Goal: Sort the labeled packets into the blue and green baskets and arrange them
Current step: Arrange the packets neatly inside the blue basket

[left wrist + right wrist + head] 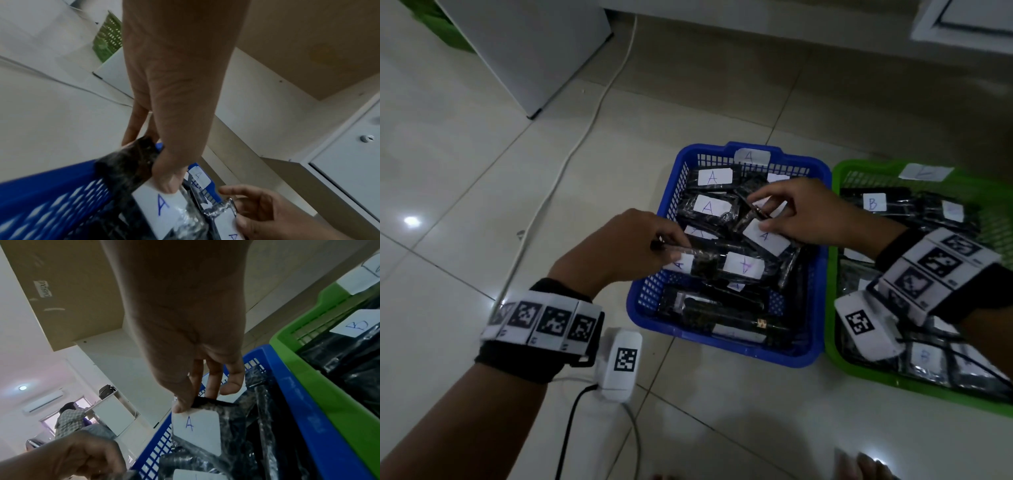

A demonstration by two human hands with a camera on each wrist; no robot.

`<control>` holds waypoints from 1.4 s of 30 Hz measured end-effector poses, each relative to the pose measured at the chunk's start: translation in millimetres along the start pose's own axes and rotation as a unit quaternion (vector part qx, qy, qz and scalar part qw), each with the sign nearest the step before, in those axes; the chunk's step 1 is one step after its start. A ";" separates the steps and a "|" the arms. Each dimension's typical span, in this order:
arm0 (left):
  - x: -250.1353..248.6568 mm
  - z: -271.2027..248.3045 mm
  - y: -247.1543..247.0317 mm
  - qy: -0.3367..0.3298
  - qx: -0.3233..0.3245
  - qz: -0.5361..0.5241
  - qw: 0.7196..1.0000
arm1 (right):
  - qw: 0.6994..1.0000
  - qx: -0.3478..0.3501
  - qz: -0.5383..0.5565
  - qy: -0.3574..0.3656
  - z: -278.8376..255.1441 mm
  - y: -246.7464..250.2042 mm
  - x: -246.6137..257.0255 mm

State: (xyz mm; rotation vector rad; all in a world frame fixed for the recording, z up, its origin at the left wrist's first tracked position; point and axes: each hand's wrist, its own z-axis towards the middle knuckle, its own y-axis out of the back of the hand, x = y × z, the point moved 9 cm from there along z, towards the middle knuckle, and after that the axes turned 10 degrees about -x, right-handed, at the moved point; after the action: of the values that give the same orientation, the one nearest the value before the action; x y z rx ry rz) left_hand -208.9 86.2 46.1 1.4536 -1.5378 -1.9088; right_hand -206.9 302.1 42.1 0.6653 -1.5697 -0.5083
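Hands sorting A packets in blue basket, green basket alongside.

White cable (571, 154) runs over the tiled floor (465, 192) on the left. Left hand (619, 246) grip pinches one end of a black packet with A label (717, 263), thumb on top, at the left edge of the blue basket (726, 349); packet lies across the heap inside. Blue basket sits on the floor, full of black packets with white A labels, A tag on its far rim. Right hand (804, 216) grip pinches a second A packet (765, 236) by its top edge, thumb against fingers, near the basket's right side. Green basket (859, 366) touches the blue one on its right, holding B-labeled packets (873, 202); right forearm crosses over it.
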 end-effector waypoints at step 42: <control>22.5 10.9 0.8 0.139 -0.156 -0.225 0.952 | 0.931 0.273 -0.214 0.114 -62.2 -104.8 5.8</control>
State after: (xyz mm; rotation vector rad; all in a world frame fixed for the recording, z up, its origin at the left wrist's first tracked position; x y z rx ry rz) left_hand -228.3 75.5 34.4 1.9328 -0.7817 -1.9529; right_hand -133.0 225.2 -17.2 1.4624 -1.3447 -0.2883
